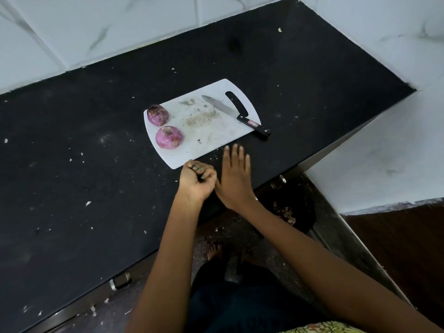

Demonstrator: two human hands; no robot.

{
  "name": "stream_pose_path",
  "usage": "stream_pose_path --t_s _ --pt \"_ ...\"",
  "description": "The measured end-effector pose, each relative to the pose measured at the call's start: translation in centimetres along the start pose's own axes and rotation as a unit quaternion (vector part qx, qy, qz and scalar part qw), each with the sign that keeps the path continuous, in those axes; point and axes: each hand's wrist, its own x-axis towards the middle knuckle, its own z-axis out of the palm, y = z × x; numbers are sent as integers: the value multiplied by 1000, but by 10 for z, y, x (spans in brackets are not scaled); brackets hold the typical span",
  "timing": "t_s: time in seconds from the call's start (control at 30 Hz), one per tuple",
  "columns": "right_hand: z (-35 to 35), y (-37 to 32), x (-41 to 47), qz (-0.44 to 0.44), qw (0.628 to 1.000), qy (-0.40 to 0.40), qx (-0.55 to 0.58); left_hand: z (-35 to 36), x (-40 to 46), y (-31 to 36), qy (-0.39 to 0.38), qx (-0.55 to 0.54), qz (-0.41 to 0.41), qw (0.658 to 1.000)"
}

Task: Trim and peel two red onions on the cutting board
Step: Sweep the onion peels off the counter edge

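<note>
While both onions (165, 126) sit on board (209, 126), left hand (197, 180) fisted, holding nothing visible; right hand (234, 179) flat, empty.

Red onions, qty 2, peeled, ends trimmed: far onion (157, 115) at cutting board (216, 140) left corner; near onion (169, 137) just beside it, along left edge. Board: white plastic, w/ handle slot, scraps mid-surface.

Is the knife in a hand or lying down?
Lying down. The knife rests flat on the cutting board, handle overhanging its edge; neither the left hand nor the right hand touches it.
</note>
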Motion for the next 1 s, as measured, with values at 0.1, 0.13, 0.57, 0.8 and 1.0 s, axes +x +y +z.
stream_pose_path --t_s 0.1,0.13,0.57,0.8,1.0 --pt "2 -7 9 -63 998 -10 -17 0 2 3 -4 -2 -1 1000" --pt "3 -5 8 -95 995 9 -12 -1 2 4 -4 -3 -1 1000" --pt "-46 74 -7 7 958 172 230 1 6 5 2 -16 -3 1000" --pt "-43 47 -18 15 999 -32 5 2 5 -7 8 11 -8 1000" --pt "-23 20 -48 -47 991 22 -126 1 8 -13 6 31 -2 1000"
